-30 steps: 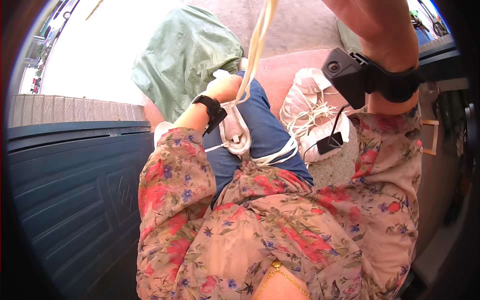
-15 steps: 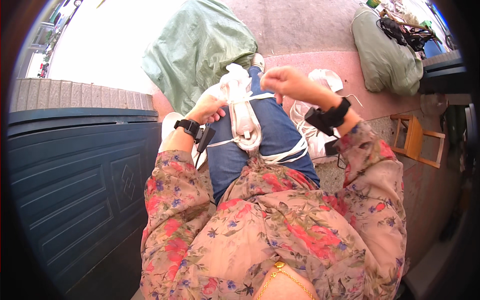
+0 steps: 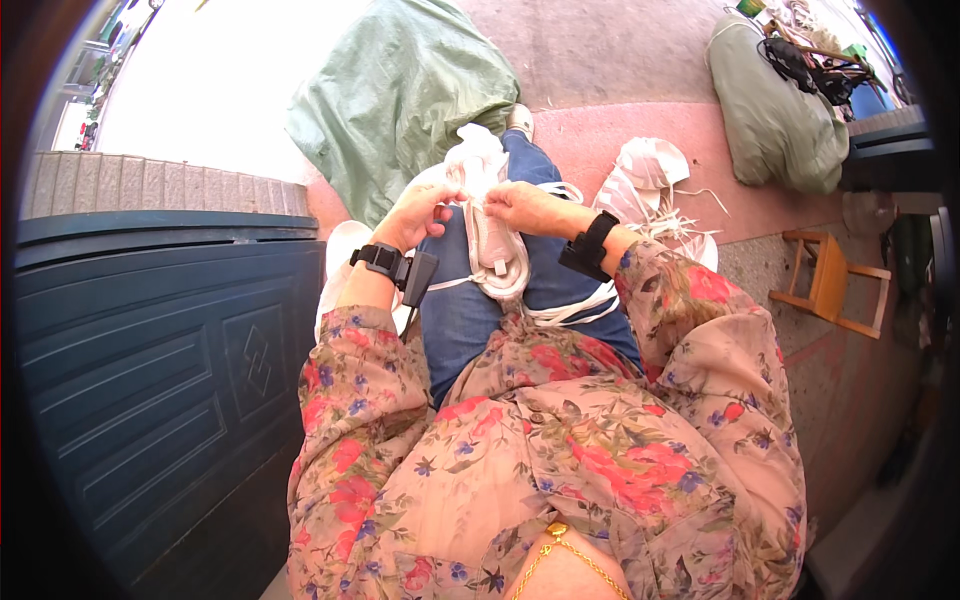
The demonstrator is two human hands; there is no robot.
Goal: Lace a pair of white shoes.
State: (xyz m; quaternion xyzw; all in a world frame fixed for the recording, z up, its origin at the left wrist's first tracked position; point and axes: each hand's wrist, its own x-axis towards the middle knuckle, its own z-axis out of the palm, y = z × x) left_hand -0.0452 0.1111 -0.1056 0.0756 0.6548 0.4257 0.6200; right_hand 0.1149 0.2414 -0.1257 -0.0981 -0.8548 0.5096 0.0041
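A pale pink and white shoe lies on my lap between my thighs, heel end toward me and its crumpled white far end pointing away. Loose white shoelaces trail from it across my jeans. At the shoe's left edge, my left hand is closed, thumb and finger pinched on what looks like a shoelace. My right hand reaches in from the right, its fingertips pinched on a lace over the middle of the shoe. The fingertips partly hide the lace. Each wrist wears a black strapped device.
To the right on the ground lies a heap of white shoes with loose laces. Beyond it sits a green covered bundle. A green tarp covers something ahead. A small wooden stool stands right; a dark blue panelled door is left.
My right hand has come down and left from above my right thigh to the shoe, and its fingers now pinch there. The left hand stays at the shoe's left edge.
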